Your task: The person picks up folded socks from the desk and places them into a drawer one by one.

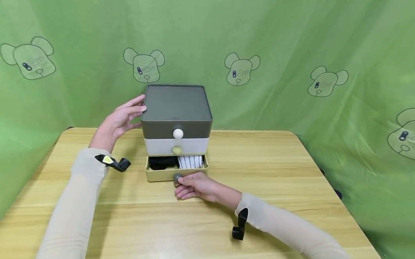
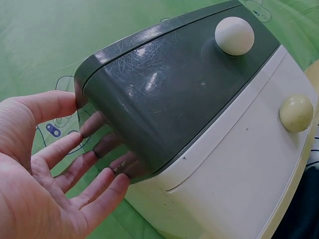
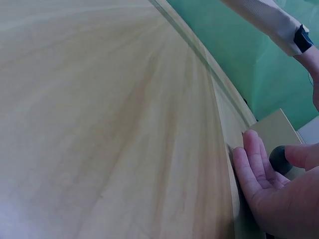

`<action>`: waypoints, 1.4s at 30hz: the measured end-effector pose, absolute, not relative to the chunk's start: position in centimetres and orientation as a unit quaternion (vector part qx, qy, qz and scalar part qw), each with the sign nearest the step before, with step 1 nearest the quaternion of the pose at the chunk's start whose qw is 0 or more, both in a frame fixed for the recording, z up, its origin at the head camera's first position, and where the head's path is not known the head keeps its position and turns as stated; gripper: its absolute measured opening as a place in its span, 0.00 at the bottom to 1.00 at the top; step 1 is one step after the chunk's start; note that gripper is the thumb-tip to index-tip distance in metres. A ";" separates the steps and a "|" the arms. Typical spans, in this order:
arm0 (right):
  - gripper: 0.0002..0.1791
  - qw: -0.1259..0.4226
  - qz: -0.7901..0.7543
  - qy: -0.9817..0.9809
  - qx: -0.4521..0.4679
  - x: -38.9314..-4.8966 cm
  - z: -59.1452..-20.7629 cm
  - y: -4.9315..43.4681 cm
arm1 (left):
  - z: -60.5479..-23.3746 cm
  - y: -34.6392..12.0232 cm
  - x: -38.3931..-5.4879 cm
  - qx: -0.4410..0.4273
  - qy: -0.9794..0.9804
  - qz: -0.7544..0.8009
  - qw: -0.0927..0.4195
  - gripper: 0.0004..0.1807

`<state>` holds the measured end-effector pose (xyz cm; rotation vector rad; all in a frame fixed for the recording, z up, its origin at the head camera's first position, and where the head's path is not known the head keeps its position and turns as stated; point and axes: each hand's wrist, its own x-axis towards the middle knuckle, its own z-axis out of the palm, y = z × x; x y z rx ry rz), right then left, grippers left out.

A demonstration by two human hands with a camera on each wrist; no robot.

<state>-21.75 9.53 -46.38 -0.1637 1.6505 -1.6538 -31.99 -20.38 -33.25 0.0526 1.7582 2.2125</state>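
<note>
A small chest of drawers (image 1: 176,103) stands on the table, stacked dark grey, white and pale yellow. Its bottom drawer (image 1: 160,175) is pulled partway out. Inside lie a folded black item (image 1: 161,163) and a white cloth with dark stripes (image 1: 191,162). My right hand (image 1: 200,187) pinches the drawer's dark grey round knob (image 3: 280,160), the thumb on the knob and the other fingers under it. With fingers spread, my left hand (image 1: 117,120) touches the chest's left side, fingertips (image 2: 119,181) against the glossy grey upper section.
Above the pulled-out drawer, the white knob (image 1: 178,133) and the pale yellow knob (image 1: 177,150) sit on shut drawers. The wooden table (image 1: 266,173) reaches back to a green curtain (image 1: 195,28) printed with bear heads. Each wrist carries a black camera mount.
</note>
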 end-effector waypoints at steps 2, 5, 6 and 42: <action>0.22 0.388 -0.653 0.648 -0.061 -22.0 -46.3 9.5 | -33.2 -20.4 -32.0 0.018 0.614 0.773 0.158 0.39; 0.22 0.385 -0.655 0.647 -0.062 -22.3 -46.2 9.4 | -33.2 -20.4 -31.9 0.017 0.613 0.774 0.158 0.39; 0.22 0.384 -0.656 0.646 -0.062 -22.5 -46.3 9.4 | -33.2 -20.4 -31.9 0.017 0.612 0.775 0.158 0.39; 0.20 0.355 -0.666 0.655 -0.033 -26.3 -46.5 8.2 | -33.2 -20.3 -31.9 0.022 0.618 0.769 0.162 0.39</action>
